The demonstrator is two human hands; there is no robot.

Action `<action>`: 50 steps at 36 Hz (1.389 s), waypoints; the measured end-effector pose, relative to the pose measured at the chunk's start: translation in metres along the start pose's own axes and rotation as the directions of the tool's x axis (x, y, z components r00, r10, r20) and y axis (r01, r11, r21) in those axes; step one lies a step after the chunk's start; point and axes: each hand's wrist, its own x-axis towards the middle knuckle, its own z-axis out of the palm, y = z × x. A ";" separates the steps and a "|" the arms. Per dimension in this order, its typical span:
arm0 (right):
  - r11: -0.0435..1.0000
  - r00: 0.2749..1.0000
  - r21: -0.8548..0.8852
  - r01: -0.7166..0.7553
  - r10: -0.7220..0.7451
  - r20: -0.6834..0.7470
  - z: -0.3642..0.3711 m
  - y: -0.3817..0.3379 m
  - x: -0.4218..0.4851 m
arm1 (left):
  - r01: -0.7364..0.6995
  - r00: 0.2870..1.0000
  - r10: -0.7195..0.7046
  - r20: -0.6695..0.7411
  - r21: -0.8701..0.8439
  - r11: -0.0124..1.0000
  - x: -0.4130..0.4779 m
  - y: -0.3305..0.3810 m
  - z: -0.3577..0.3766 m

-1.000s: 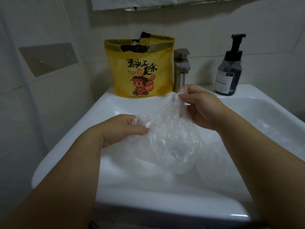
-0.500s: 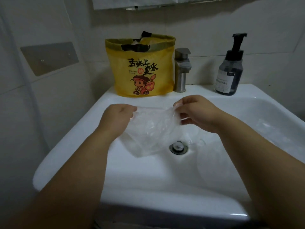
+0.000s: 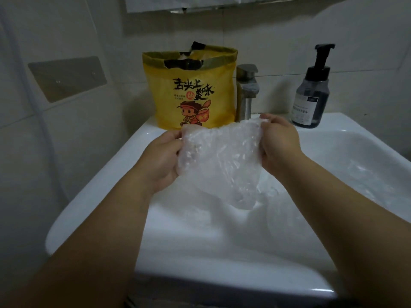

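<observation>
We face a pale tiled wall (image 3: pixel 278 30) that takes up the whole upper half of the frame. Below it the white basin (image 3: pixel 95 196) spreads over the middle and lower frame, its rim running from the lower left up to the centre and out to the right edge. On the basin's back ledge, just above centre, a yellow bag (image 3: pixel 191 94) stands upright and open at the top. It has black lettering and a cartoon figure on its front.

At the centre of the frame we hold a clear plastic bag (image 3: pixel 222 161) above the bowl, stretched wide between our two hands. Its top edge lies roughly level and overlaps the foot of the yellow bag in the picture. Its crumpled body sags to a rounded tip at centre right, and we cannot tell whether that tip touches the basin.

Our left hand (image 3: pixel 162 161), left of centre, grasps the bag's left edge with its fingers curled into the film. Our right hand (image 3: pixel 281 147), right of centre, pinches the bunched upper right corner.

A dark pump bottle (image 3: pixel 311 96) stands on the ledge at the upper right. A metal tap (image 3: pixel 246 92) rises between the bottle and the yellow bag, just beside the bag. A grey plate (image 3: pixel 66 77) is fixed to the wall at the upper left
</observation>
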 end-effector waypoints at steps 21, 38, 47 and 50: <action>0.994 0.881 0.007 -0.112 0.096 0.464 -0.014 -0.011 -0.001 | 0.033 0.967 -0.146 0.208 0.465 0.885 -0.007 -0.006 -0.008; 0.974 0.823 -0.227 0.019 0.114 0.557 -0.005 -0.001 -0.004 | -0.099 0.953 -0.061 0.297 0.495 0.863 -0.017 -0.003 0.020; 0.874 0.682 -0.384 -0.297 0.476 0.555 -0.016 0.007 0.001 | -0.127 0.991 0.127 -0.044 0.000 0.992 -0.003 -0.001 0.013; 0.909 0.753 -0.249 -0.334 0.416 0.510 -0.008 0.009 -0.003 | -0.093 0.993 0.084 -0.078 -0.114 0.989 0.001 0.002 0.007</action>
